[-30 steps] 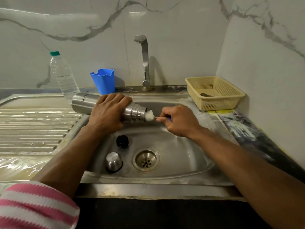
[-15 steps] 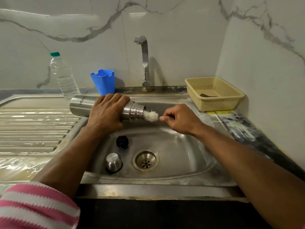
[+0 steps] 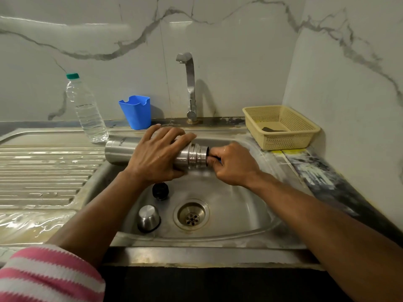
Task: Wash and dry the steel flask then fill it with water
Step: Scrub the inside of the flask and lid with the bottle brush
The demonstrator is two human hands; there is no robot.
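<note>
Over the sink basin (image 3: 235,205), near its 12 o'clock rim, the steel flask (image 3: 122,150) lies on its side with its base toward 9 o'clock and its open, ringed neck toward 3 o'clock. The left hand (image 3: 156,156) wraps it from above at mid-body, its fingers (image 3: 174,136) curled over the top. The right hand (image 3: 234,163) is pressed right up to the mouth, its fingers pinched on a thin dark-blue handle (image 3: 218,159); whatever that handle carries is hidden inside the flask, so the step in hand looks like scrubbing the interior, well within the washing stage. Next the tool would need drawing out along the flask's axis, then the flask brought under the tap (image 3: 189,83) at 12 o'clock for rinsing; no water is seen running. The flask looks brushed and matte on the body, brighter and stepped at the neck, with small lettering too blurred to read. Its steel cap (image 3: 148,217) and black stopper (image 3: 160,191) sit on the basin floor at about 8 o'clock of the drain (image 3: 192,214), apart from each other.
</note>
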